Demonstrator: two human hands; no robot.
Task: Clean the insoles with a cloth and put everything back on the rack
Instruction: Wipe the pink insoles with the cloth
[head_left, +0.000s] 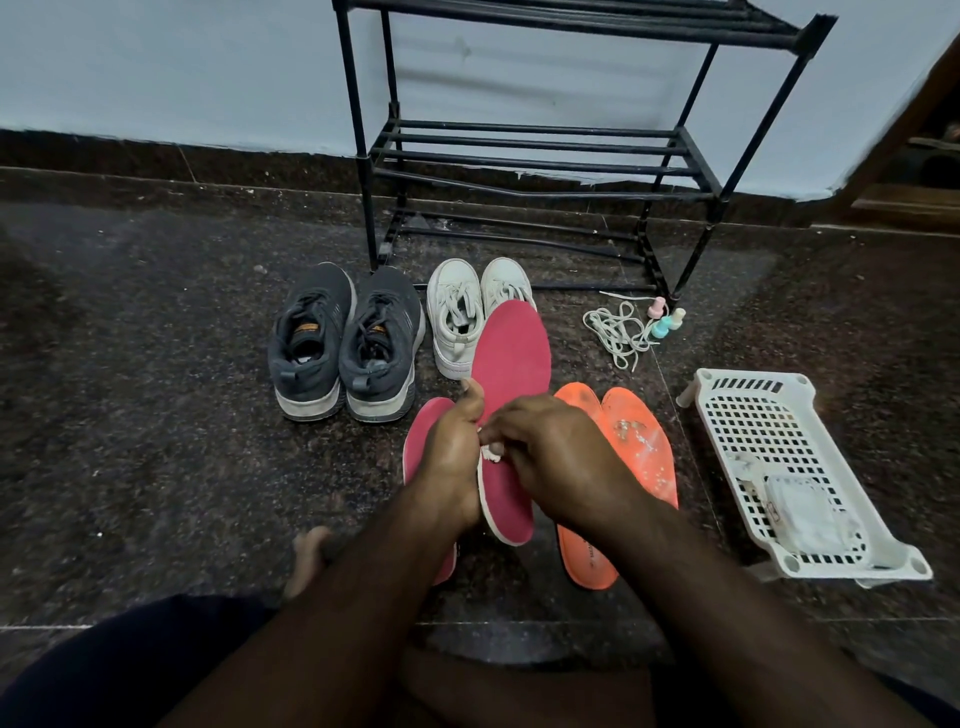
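Red insole in left hand; right hand with cloth

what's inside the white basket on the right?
The white basket holds a clear plastic packet with something white inside, lying at its near end. What the packet contains can't be made out. The rest shows only bare mesh.

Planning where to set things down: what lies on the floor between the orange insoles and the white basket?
Nothing: in the head view, bare dark floor separates the orange insoles from the white basket.
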